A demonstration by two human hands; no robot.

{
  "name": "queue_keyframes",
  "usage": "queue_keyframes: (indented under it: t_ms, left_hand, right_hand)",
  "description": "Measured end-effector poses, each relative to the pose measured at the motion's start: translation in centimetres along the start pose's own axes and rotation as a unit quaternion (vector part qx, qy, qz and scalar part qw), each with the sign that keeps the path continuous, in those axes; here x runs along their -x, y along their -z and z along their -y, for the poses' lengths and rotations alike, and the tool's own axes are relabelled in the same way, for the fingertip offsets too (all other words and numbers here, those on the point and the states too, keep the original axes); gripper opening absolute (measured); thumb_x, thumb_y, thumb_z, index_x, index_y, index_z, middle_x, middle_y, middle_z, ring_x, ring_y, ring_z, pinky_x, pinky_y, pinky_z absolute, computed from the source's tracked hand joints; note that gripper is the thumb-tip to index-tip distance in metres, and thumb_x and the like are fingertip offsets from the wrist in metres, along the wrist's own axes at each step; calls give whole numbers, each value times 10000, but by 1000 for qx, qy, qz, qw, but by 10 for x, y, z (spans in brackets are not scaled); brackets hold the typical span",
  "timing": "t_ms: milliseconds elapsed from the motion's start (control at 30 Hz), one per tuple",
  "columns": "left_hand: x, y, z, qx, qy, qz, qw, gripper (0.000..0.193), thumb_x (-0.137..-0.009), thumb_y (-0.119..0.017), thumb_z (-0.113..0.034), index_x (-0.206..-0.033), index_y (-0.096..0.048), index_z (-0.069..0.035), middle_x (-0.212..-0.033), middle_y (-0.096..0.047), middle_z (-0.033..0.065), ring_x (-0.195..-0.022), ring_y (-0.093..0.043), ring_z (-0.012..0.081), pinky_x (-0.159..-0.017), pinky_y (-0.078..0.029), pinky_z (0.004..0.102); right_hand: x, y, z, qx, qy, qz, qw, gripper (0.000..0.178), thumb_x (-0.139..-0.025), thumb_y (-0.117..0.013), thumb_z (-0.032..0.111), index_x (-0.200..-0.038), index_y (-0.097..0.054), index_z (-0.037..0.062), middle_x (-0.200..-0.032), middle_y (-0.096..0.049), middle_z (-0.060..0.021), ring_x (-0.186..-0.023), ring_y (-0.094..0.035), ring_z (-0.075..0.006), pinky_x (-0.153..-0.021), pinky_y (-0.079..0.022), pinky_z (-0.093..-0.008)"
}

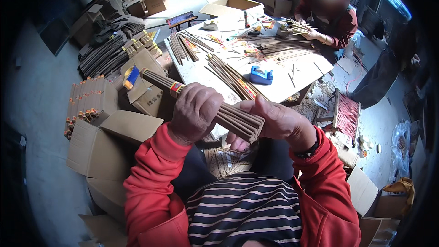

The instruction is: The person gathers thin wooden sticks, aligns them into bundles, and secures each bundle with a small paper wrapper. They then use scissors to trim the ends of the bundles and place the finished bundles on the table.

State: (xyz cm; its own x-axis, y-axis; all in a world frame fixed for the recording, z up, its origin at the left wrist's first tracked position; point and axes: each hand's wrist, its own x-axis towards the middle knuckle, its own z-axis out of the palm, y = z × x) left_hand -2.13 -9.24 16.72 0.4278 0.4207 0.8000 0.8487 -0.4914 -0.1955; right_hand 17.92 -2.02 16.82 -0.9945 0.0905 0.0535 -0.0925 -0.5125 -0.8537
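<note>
A bundle of brown incense sticks (240,122) slants across in front of me, its far end up to the left and its near end down to the right. My left hand (197,110) is wrapped round its middle. A red and yellow paper band (176,88) circles the bundle just beyond that fist. Beside the near end is my right hand (279,119), thumb raised and fingers stretched out, partly behind the sticks. Whether its palm touches the stick ends I cannot tell.
A white table (297,77) ahead bears loose sticks (228,75) and a blue tape dispenser (261,75). Across it, a person (336,27) in dark red sleeves holds sticks. Open cardboard boxes (98,148) and stacked bundles (87,98) stand left; a stool (346,114) stands right.
</note>
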Motion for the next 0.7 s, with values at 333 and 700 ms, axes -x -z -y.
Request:
queue_keyframes:
  t_ms: [333,700]
  left_hand:
    - [-23,-24,12,425,380,-200,797,109,-785,-626,-17,-809,-520,-28,-678,-521,9,-599,-524,87,-579,-442,218]
    - [-33,-31,12,421,365,-207,804,126,-782,-651,-48,-764,-526,-40,-646,-515,-28,-592,-455,46,-557,-398,213]
  right_hand:
    - [-9,23,-14,16,73,-213,974,261,-906,-485,269,-969,-546,24,-735,-583,-44,-687,-596,-167,-671,-495,-299]
    - [-12,37,-22,32,82,-247,965,186,-880,-549,211,-934,-568,35,-733,-572,-22,-665,-576,-127,-671,-488,-278]
